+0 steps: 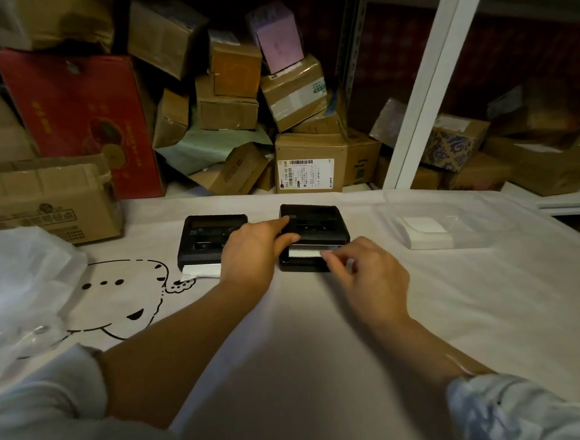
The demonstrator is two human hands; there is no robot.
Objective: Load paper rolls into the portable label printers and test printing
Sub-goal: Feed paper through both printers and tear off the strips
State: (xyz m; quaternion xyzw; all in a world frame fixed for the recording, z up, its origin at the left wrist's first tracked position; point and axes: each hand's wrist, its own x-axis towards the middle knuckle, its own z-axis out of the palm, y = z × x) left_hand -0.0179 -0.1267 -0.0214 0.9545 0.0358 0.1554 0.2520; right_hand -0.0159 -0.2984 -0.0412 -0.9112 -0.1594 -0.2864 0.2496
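Stacked cardboard boxes [293, 92] are piled along the back, with a red carton [79, 117] leaned at the left and a white shelf post [423, 83] slanted at the right. In front of them a pale cloth [324, 337], printed with a black cartoon outline, is spread over the work surface. Two black label printers are set side by side on it, near each other but apart. From the left printer [211, 239] a white strip of paper [199, 271] is fed out at the near edge. The right printer [313, 235] is held at its left side by the left hand [254, 248], whose fingers are curled against the casing, with the forefinger laid on the top corner; part of the left printer is hidden behind this hand. The white paper [304, 252] emerging from the right printer is pinched at its near edge by the right hand [364, 276], between thumb and fingertips. A crumpled clear plastic bag [22, 283] is seen at the far left, and a stack of white labels [426, 232] in clear wrapping lies well to the right.
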